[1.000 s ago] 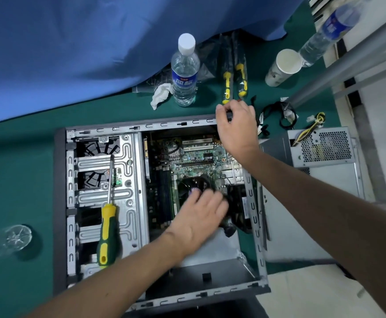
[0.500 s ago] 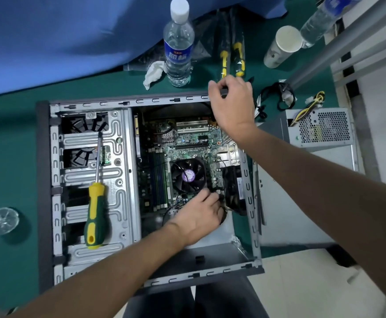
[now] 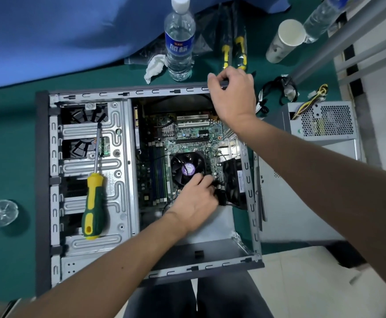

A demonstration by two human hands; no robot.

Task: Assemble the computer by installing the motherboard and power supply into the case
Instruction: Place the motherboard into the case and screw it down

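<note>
My right hand [image 3: 232,98] gripped the case [image 3: 127,94] far rim; my left hand [image 3: 196,196] pinched a black connector [image 3: 220,198] beside the seated motherboard [image 3: 187,136]; tugging it could strain the board

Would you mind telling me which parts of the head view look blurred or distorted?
Head view: the clear glass at the left edge is smeared by blur; wide-angle distortion bows the open grey metal computer case and blue cloth; the green-and-yellow screwdriver and green motherboard stay sharp.
</note>
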